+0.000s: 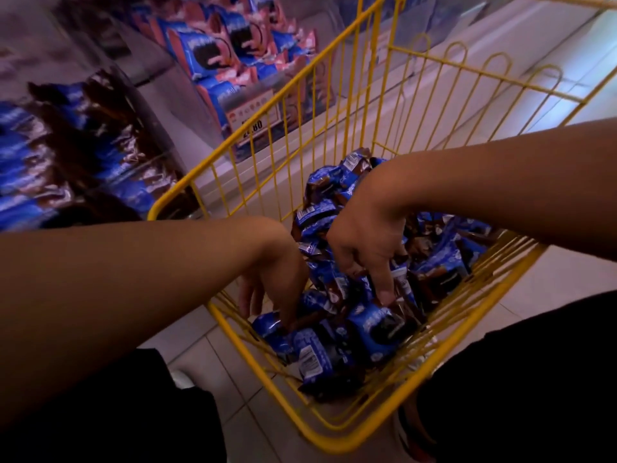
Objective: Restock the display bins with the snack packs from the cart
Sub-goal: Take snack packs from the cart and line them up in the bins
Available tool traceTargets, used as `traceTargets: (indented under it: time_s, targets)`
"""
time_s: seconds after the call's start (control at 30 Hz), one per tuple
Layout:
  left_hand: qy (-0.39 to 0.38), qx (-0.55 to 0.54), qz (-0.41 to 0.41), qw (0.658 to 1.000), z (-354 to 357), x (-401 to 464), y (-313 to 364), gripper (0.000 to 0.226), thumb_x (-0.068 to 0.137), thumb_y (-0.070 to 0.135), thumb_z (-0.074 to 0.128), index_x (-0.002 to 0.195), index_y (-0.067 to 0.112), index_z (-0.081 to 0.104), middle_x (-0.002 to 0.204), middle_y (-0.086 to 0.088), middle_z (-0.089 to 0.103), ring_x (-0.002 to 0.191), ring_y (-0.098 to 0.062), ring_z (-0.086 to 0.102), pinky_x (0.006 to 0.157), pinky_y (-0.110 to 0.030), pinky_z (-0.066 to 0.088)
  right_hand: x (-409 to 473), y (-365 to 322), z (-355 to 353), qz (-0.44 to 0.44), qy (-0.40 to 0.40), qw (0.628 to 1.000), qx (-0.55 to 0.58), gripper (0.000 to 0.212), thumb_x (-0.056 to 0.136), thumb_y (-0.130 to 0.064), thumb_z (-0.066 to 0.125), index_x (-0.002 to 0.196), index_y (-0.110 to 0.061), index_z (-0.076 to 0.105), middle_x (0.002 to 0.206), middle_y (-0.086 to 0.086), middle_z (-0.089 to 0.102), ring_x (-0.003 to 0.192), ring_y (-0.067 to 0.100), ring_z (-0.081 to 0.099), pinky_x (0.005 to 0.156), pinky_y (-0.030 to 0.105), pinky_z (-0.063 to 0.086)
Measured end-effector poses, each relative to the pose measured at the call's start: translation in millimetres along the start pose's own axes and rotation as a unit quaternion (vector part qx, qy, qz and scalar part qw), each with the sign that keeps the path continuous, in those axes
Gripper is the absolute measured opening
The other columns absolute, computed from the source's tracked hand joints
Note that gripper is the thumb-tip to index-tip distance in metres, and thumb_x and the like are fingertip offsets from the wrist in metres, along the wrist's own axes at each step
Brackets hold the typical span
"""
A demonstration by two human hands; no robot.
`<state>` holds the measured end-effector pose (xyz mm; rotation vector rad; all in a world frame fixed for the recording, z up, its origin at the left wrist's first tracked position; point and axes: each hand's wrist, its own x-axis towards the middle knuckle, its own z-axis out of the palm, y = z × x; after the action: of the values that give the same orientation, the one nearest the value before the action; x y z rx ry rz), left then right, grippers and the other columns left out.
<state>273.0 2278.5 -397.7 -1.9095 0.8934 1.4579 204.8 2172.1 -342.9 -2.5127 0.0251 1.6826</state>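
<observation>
A yellow wire cart (334, 95) stands in front of me, its floor heaped with blue and brown snack packs (377, 329). Both my hands are down inside it. My left hand (273, 285) points its spread fingers downward, the tips touching a pack near the cart's front left corner. My right hand (364, 242) is dug into the middle of the heap with curled fingers and one finger stretched onto a pack; its grip is hidden. A clear display bin (66, 155) at the left holds the same blue and brown packs.
Further back on the left, a second bin (233, 51) holds blue and pink packs, with a price tag (253, 118) on its front. A white shelf ledge runs behind the cart. The floor is pale tile (200, 335). My dark clothing fills the bottom corners.
</observation>
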Motion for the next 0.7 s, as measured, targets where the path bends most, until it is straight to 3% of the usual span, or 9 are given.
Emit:
traceTargets:
  time_s: [0.13,0.23,0.3,0.37,0.43,0.5,0.6,0.7]
  targets:
    - [-0.013,0.005,0.003,1.000,3.1,2.2,2.9,0.051,0.097,0.009,0.059,0.144,0.005,0.039,0.139,-0.017,0.048,0.121,-0.033,0.057,0.090,-0.039,0.055,0.1,-1.8,-0.8,-0.001,0.001,1.000,0.018,0.021,0.087,-0.022,0.076,0.081,-0.009,0.061,0.089,0.003,0.052,0.079,0.019,0.057,0.072,0.041,0.064]
    - [0.010,0.004,0.024,1.000,-2.1,-7.1,2.4,0.035,0.096,0.014,0.061,0.128,0.002,0.054,0.119,-0.011,0.055,0.104,-0.027,0.062,0.077,-0.036,0.057,-9.5,3.7,-8.3,0.009,0.027,0.998,0.054,0.020,0.089,-0.020,0.074,0.079,-0.012,0.058,0.091,0.000,0.050,0.083,0.022,0.058,0.073,0.043,0.063]
    - [0.084,-0.016,0.061,0.994,-9.2,-24.8,-3.1,0.018,0.096,0.023,0.058,0.102,0.008,0.063,0.103,-0.006,0.055,0.088,-0.021,0.060,0.068,-0.033,0.056,-22.2,15.0,-17.0,0.010,0.066,0.993,0.097,0.021,0.090,-0.019,0.073,0.088,-0.002,0.060,0.096,0.006,0.057,0.086,0.025,0.061,0.070,0.041,0.063]
    - [0.184,-0.081,0.117,0.973,-16.3,-47.6,-10.9,0.025,0.099,0.037,0.051,0.102,0.016,0.062,0.099,0.001,0.056,0.085,-0.016,0.058,0.068,-0.033,0.056,-34.4,28.4,-21.5,0.011,0.107,0.985,0.136,0.028,0.090,-0.018,0.072,0.106,0.003,0.062,0.103,0.013,0.063,0.094,0.029,0.065,0.067,0.037,0.062]
    - [0.257,-0.190,0.161,0.934,-23.1,-73.6,-20.4,0.040,0.096,0.050,0.050,0.107,0.014,0.064,0.095,0.000,0.062,0.087,-0.020,0.064,0.073,-0.036,0.059,-45.9,34.6,-20.6,0.018,0.145,0.978,0.150,0.031,0.091,-0.019,0.071,0.113,0.003,0.063,0.103,0.011,0.066,0.096,0.028,0.066,0.066,0.036,0.062]
    - [0.297,-0.339,0.221,0.865,-26.2,-100.9,-31.3,0.039,0.095,0.047,0.055,0.097,0.010,0.068,0.079,-0.007,0.072,0.075,-0.023,0.071,0.068,-0.038,0.062,-59.4,34.0,-19.6,0.016,0.185,0.969,0.163,0.019,0.092,-0.016,0.070,0.107,-0.005,0.067,0.096,0.009,0.070,0.094,0.028,0.069,0.070,0.040,0.063]
    - [0.264,-0.528,0.330,0.737,-16.8,-132.2,-49.7,0.031,0.099,0.032,0.052,0.095,0.005,0.068,0.076,-0.013,0.074,0.063,-0.026,0.072,0.056,-0.035,0.061,-90.5,31.8,-20.9,-0.019,0.240,0.950,0.201,0.014,0.090,-0.010,0.070,0.104,-0.009,0.070,0.091,0.010,0.076,0.089,0.026,0.074,0.067,0.038,0.062]
    - [0.236,-0.606,0.385,0.655,0.3,-139.7,-64.3,0.029,0.094,0.028,0.052,0.099,0.006,0.069,0.089,-0.017,0.076,0.067,-0.026,0.073,0.055,-0.031,0.060,-123.9,26.2,-15.7,-0.060,0.321,0.915,0.238,0.007,0.089,-0.008,0.069,0.096,-0.010,0.072,0.084,0.007,0.076,0.077,0.017,0.074,0.058,0.029,0.059]
